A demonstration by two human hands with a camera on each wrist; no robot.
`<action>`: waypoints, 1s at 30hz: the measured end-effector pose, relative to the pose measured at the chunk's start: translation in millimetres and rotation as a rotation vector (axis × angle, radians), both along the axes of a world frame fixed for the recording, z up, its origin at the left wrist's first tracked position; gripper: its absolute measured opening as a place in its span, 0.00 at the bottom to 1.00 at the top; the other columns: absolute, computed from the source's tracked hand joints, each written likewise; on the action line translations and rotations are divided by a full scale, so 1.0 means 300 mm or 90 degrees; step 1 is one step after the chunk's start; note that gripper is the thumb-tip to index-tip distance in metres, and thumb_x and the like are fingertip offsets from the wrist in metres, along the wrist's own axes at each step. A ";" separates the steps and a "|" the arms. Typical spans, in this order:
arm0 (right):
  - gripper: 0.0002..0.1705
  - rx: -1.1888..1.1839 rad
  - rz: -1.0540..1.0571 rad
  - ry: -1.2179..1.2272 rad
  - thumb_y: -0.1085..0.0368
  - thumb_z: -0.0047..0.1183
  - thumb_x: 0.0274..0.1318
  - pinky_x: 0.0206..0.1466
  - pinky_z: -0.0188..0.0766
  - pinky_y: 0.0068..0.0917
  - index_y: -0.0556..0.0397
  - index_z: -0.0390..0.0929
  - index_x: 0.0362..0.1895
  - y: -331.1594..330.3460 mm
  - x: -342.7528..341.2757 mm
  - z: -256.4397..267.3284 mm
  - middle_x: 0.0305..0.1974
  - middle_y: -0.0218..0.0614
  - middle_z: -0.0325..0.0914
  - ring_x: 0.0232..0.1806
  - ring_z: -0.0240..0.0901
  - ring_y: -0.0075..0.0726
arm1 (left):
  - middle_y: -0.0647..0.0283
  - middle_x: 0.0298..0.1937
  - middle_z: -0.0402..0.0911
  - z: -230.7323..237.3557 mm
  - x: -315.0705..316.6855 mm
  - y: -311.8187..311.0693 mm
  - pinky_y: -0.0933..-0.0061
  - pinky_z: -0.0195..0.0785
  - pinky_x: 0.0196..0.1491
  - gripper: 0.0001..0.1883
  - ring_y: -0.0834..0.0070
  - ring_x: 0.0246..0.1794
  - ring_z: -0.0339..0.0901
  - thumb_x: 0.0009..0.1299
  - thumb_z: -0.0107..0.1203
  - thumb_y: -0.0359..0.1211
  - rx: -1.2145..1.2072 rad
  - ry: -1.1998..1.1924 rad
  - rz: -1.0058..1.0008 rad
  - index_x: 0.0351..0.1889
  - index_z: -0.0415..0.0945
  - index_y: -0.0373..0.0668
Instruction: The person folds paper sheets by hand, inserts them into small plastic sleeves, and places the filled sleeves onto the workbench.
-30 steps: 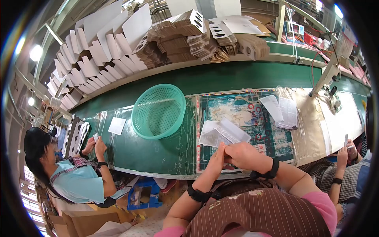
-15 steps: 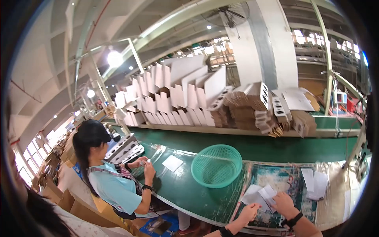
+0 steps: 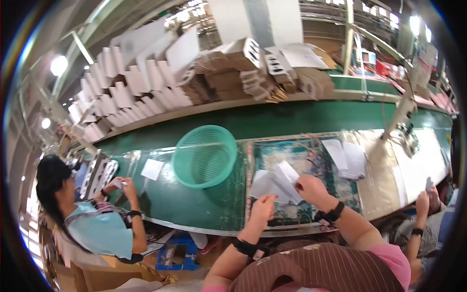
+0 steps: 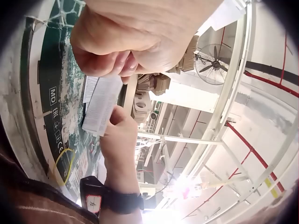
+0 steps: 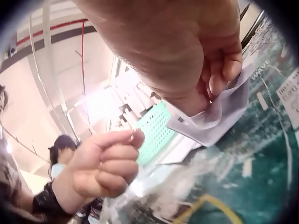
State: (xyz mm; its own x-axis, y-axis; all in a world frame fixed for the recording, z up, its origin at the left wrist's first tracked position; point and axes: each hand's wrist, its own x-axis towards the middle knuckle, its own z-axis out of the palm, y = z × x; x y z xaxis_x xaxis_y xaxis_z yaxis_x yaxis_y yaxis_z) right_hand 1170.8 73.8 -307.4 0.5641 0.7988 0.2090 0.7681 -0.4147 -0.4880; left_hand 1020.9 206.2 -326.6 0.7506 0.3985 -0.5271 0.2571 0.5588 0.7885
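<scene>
In the head view my right hand (image 3: 312, 190) pinches the edge of a white folded sheet (image 3: 287, 177), above another white sheet (image 3: 265, 185) on the bench mat. The right wrist view shows this hand (image 5: 187, 56) with its fingers on the bent paper (image 5: 224, 116). Small print covers the folded sheet (image 4: 100, 105) in the left wrist view. My left hand (image 3: 263, 210) is a short way to the left, apart from the paper. Its fingers (image 5: 114, 170) are curled, thumb and forefinger tips close together, with nothing visible between them.
A green basket (image 3: 205, 155) stands left of the mat, with a white sheet (image 3: 152, 169) beyond it. More papers (image 3: 346, 158) lie to the right. Stacked cardboard (image 3: 221, 73) lines the far shelf. People sit at both sides.
A second ago my hands were together in front of the papers; now they are apart, and the right holds the folded sheet. The head view swung left and came back.
</scene>
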 end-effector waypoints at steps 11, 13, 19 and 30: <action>0.04 0.094 0.073 -0.159 0.68 0.54 0.36 0.31 0.70 0.35 0.51 0.72 0.20 0.020 -0.050 0.049 0.24 0.36 0.71 0.29 0.71 0.42 | 0.76 0.10 0.53 0.037 0.100 -0.022 0.81 0.37 0.12 0.16 0.87 0.08 0.48 0.69 0.48 0.45 0.063 -0.029 -0.070 0.32 0.69 0.41; 0.04 0.070 0.061 -0.192 0.68 0.54 0.34 0.31 0.69 0.34 0.51 0.72 0.19 0.018 -0.029 0.025 0.23 0.35 0.70 0.28 0.71 0.40 | 0.76 0.10 0.53 0.022 0.091 -0.026 0.82 0.37 0.12 0.16 0.87 0.08 0.48 0.69 0.49 0.46 0.044 -0.017 -0.064 0.32 0.69 0.41; 0.05 -0.038 0.018 -0.147 0.66 0.51 0.38 0.30 0.70 0.38 0.52 0.73 0.18 0.016 0.029 -0.063 0.22 0.37 0.71 0.27 0.72 0.44 | 0.72 0.19 0.61 -0.038 0.062 0.000 0.83 0.42 0.13 0.18 0.87 0.09 0.50 0.69 0.48 0.47 -0.026 0.010 -0.083 0.37 0.70 0.39; 0.03 0.071 0.081 -0.062 0.66 0.53 0.39 0.30 0.68 0.39 0.51 0.74 0.20 0.030 -0.054 0.065 0.24 0.36 0.72 0.28 0.71 0.46 | 0.72 0.15 0.59 -0.010 0.080 0.000 0.80 0.40 0.12 0.14 0.84 0.09 0.51 0.68 0.51 0.42 -0.056 -0.056 -0.050 0.29 0.67 0.42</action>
